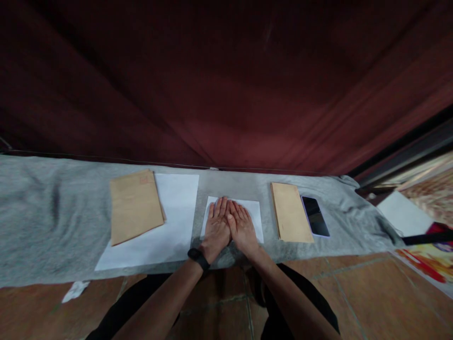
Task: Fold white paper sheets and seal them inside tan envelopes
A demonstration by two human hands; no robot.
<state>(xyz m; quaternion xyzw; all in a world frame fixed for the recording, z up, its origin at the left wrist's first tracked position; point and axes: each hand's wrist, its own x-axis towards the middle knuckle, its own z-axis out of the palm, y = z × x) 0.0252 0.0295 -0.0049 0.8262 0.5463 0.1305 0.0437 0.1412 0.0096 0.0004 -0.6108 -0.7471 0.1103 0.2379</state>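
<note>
Grey cloth (pixel 53 222) covers the surface end to end, and what lies under it is hidden. A small white sheet (pixel 254 213) lies at the centre of the cloth, near its front edge.

The left hand (pixel 216 230) and right hand (pixel 242 227) rest palm-down on that sheet, side by side and touching along their inner edges. The fingers (pixel 219 208) are stretched flat and held together. They grip nothing and only lie on the paper. The hands hide the sheet's middle and left part, so I cannot tell whether it is folded. A black wristband (pixel 198 258) sits on the left wrist, with its face out of view.

Left of centre, a brown envelope (pixel 134 208) lies tilted on a large white sheet (pixel 177 222) and covers its upper left part. The red mark (pixel 143 179) near the envelope's top edge is too blurred to read.

Right of centre, a brown stack (pixel 290 211) lies just beside a phone (pixel 314 216) with a dark screen. I cannot tell how many pieces are in the stack.

A dark red curtain (pixel 226 85) hangs behind. A white scrap (pixel 75 291) lies on the tiled floor (pixel 354 293). At the right edge a colourful print (pixel 424 264) is cut off and blurred.
</note>
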